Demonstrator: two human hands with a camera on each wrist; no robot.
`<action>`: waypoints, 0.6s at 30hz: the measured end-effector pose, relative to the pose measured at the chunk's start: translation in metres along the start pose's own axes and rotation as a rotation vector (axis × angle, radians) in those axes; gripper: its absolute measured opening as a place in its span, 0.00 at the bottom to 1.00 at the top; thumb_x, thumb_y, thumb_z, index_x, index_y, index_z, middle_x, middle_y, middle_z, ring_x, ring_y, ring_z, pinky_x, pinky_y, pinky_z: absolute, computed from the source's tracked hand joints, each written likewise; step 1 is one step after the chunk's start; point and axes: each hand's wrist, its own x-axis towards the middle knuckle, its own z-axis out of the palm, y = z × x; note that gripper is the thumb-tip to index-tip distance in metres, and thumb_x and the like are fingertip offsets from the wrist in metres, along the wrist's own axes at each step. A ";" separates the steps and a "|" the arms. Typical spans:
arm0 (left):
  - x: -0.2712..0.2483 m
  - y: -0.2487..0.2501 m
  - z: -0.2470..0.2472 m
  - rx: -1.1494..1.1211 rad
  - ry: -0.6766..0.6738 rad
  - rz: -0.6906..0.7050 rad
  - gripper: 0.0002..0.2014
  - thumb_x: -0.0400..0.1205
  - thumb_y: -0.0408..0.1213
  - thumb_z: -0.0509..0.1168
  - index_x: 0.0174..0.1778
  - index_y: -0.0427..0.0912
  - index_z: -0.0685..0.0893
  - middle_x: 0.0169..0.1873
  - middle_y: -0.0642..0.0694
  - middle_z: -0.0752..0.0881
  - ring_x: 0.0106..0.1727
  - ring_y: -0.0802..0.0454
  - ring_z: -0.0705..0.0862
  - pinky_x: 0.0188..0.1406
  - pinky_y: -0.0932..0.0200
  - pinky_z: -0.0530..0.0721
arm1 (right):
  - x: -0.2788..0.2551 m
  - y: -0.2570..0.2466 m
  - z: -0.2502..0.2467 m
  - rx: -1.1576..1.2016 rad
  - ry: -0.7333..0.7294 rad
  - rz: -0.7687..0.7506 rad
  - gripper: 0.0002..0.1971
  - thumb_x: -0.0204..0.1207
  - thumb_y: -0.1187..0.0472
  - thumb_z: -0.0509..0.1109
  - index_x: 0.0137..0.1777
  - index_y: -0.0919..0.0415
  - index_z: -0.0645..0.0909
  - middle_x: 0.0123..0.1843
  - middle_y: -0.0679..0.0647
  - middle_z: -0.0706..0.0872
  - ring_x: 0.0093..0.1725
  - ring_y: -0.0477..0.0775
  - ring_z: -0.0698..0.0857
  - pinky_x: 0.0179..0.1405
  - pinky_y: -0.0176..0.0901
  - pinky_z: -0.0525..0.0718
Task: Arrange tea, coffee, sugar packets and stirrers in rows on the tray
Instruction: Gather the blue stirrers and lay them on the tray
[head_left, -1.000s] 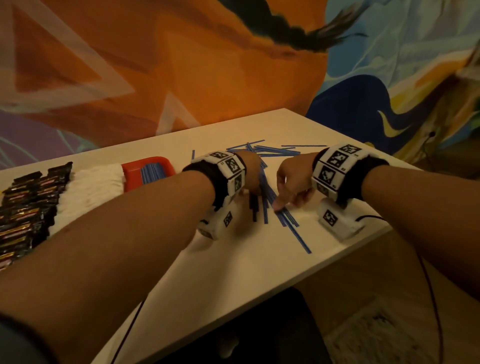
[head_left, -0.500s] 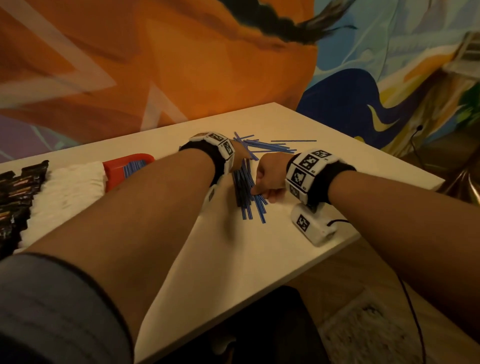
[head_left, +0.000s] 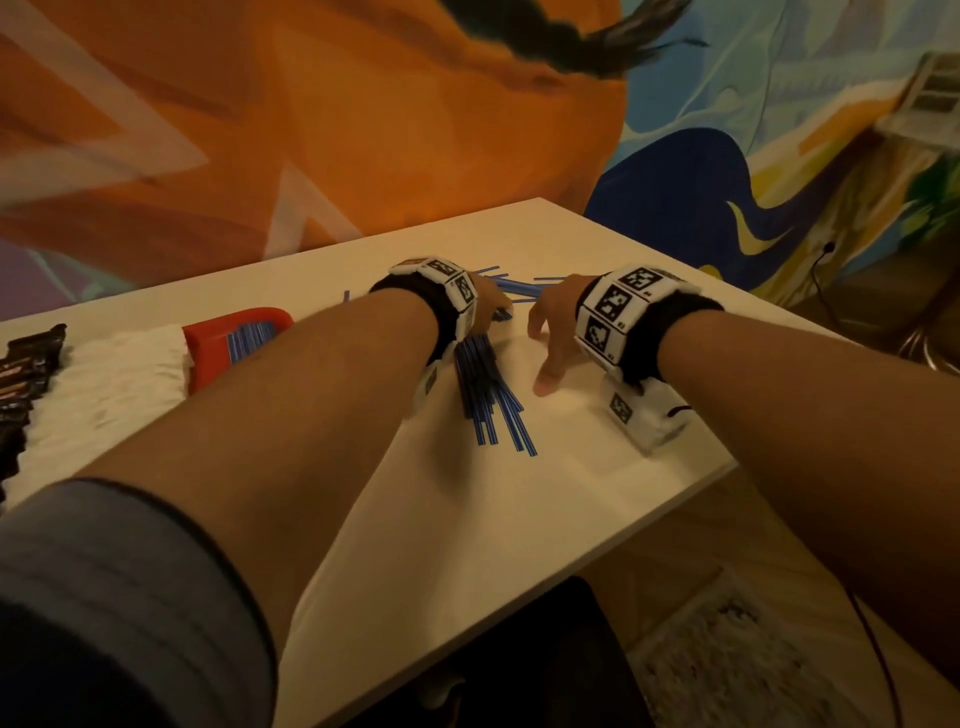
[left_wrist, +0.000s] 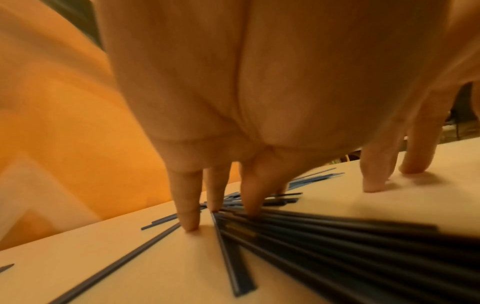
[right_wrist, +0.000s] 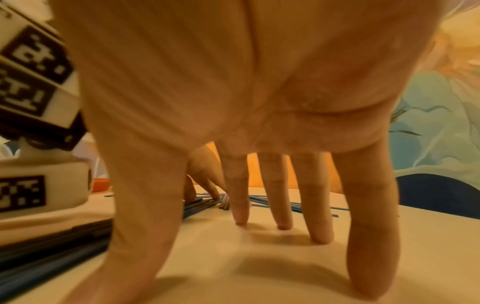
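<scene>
At centre frame of my head view, on the white rectangular table (head_left: 441, 519), my left hand (head_left: 488, 306) presses straight fingertips (left_wrist: 250, 207) onto a fanned bundle of thin blue plastic stirrers (head_left: 485, 384). My right hand (head_left: 553, 327), spread and holding nothing, touches bare tabletop beside them. Light, stiff and slippery, I judge; best gathered mid-length. The red plastic tray (head_left: 208, 348), left, holds others.
</scene>
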 end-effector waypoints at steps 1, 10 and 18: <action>-0.002 0.002 -0.001 0.007 0.012 0.013 0.25 0.90 0.28 0.54 0.85 0.45 0.66 0.81 0.44 0.70 0.77 0.42 0.73 0.69 0.53 0.72 | -0.002 -0.001 -0.001 0.001 0.001 -0.001 0.51 0.48 0.23 0.77 0.71 0.49 0.78 0.66 0.51 0.82 0.63 0.59 0.81 0.65 0.61 0.81; -0.047 -0.005 0.003 -0.200 0.113 0.030 0.28 0.86 0.24 0.53 0.82 0.48 0.71 0.77 0.47 0.77 0.73 0.45 0.77 0.66 0.55 0.76 | -0.013 -0.002 0.002 0.043 0.034 -0.004 0.46 0.53 0.25 0.78 0.70 0.48 0.79 0.69 0.50 0.80 0.67 0.58 0.79 0.67 0.61 0.80; -0.023 -0.004 0.009 -0.229 0.082 -0.332 0.36 0.77 0.75 0.57 0.54 0.41 0.78 0.44 0.44 0.80 0.50 0.44 0.81 0.54 0.50 0.80 | -0.009 0.001 0.007 0.030 0.079 0.001 0.43 0.57 0.27 0.78 0.70 0.50 0.79 0.67 0.51 0.82 0.65 0.58 0.80 0.65 0.59 0.81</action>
